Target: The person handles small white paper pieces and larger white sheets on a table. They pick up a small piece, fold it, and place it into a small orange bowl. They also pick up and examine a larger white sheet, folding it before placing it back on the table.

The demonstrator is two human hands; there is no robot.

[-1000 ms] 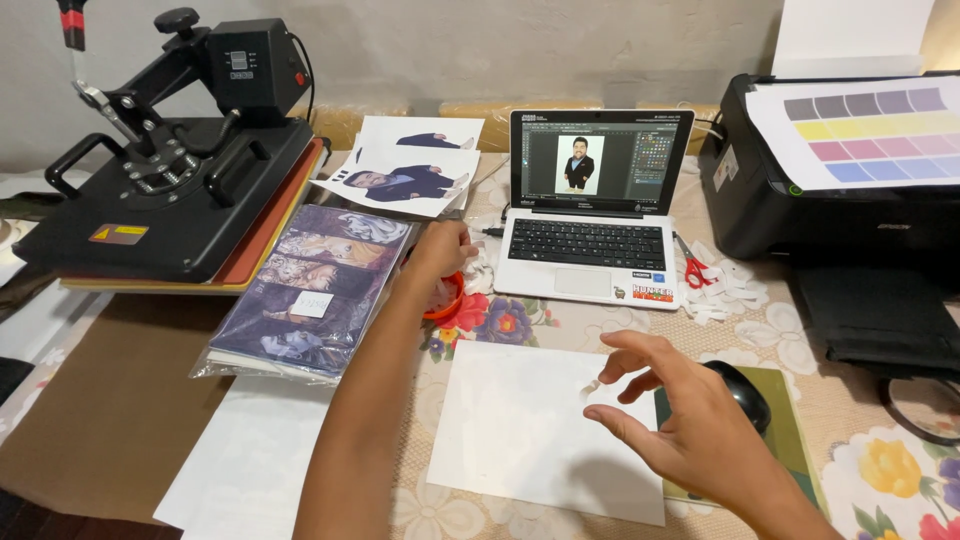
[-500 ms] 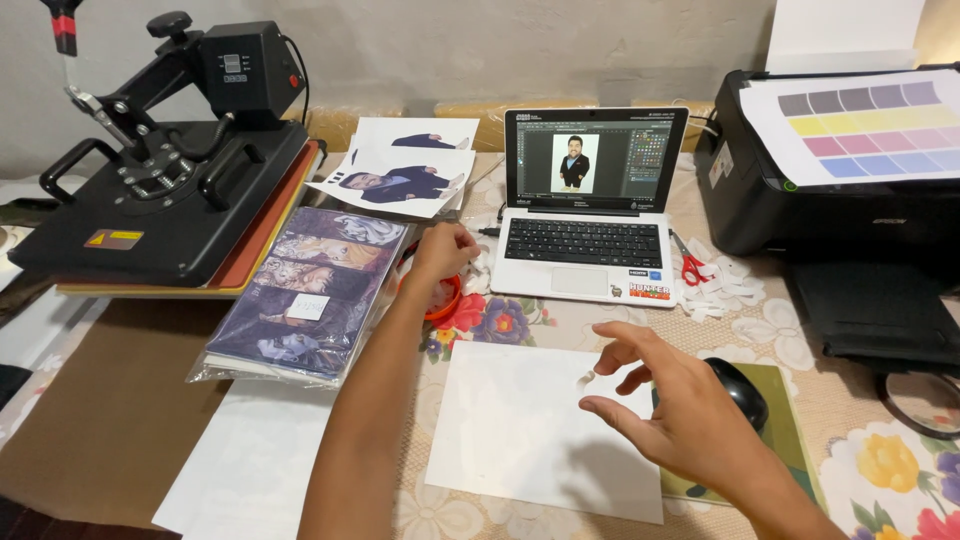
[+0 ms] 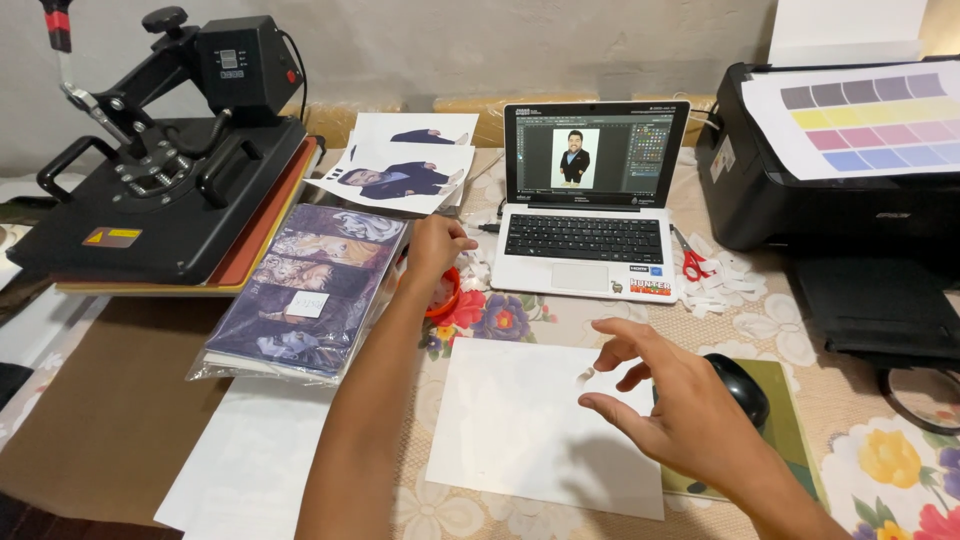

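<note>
Head view shows us a crowded table [image 3: 860,400] covered with a beige cloth printed with flowers. Our left hand [image 3: 435,245] reaches forward and rests on a small red round object [image 3: 445,297] beside the white laptop [image 3: 590,215]; its fingers are curled together, but we cannot tell if they really clamp the red object, because the hand hides most of it. Our right hand [image 3: 665,405] hovers over the blank white sheet of paper [image 3: 530,430] that lies flat in the middle of the table, with the fingers spread apart and a tiny white scrap [image 3: 583,376] just at the fingertips.

Around the hands many things stand close. At the left is a flat stack of printed fabric in a clear plastic bag [image 3: 305,290], touching the edge of the big black heat press machine [image 3: 170,180]. Behind the left hand lie printed paper sheets with a figure in a dark suit [image 3: 400,175]. At the right stands a black printer [image 3: 830,190] with a sheet of colour bars [image 3: 865,120] on top. Small red scissors [image 3: 692,262] lie among white paper cuttings [image 3: 730,280] between the laptop and the printer. A black computer mouse [image 3: 745,385] sits on a green pad [image 3: 790,430], just beside the right hand and partly hidden by it.

Open room stays mostly on the white sheet and on the brown cardboard [image 3: 110,420] at the near left. Behind the table is a plain pale wall [image 3: 450,50].
</note>
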